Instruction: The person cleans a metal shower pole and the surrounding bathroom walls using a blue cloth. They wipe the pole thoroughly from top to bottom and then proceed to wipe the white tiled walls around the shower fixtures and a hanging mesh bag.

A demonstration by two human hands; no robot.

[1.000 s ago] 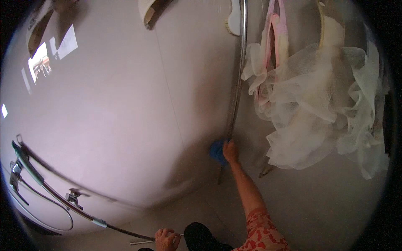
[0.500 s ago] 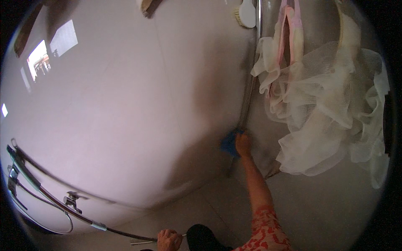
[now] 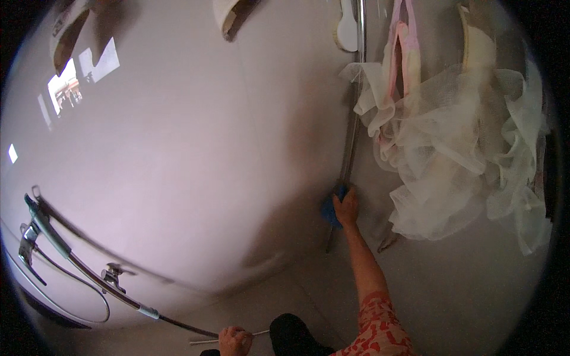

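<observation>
My right hand (image 3: 346,207) is closed around a blue cloth (image 3: 331,212). It presses the cloth to the lower part of a thin upright metal pipe (image 3: 354,136) in the wall corner, thumb pointing up the pipe. Low on the left, my left hand (image 3: 236,341) has its fingers wrapped around the lower end of a long dark pole (image 3: 184,324). The pole slants up to a grey-green grip with a hanging loop, near the left wall. A thin pale stick (image 3: 203,342) passes behind that hand; whether I hold it too is unclear.
Cream mesh netting (image 3: 439,160) and a pink strap (image 3: 399,53) hang right of the pipe. A white brush (image 3: 348,29) hangs above, and slippers (image 3: 231,21) on the wall. Left stand a chrome mixer tap (image 3: 28,243) with a hose and a small valve (image 3: 113,276). My dark-clad knee (image 3: 291,333) is below.
The view has shifted a little, with the wall things farther right. My right hand has turned slightly on the pipe, and the cloth sits more bunched under it. My left hand keeps its grip.
</observation>
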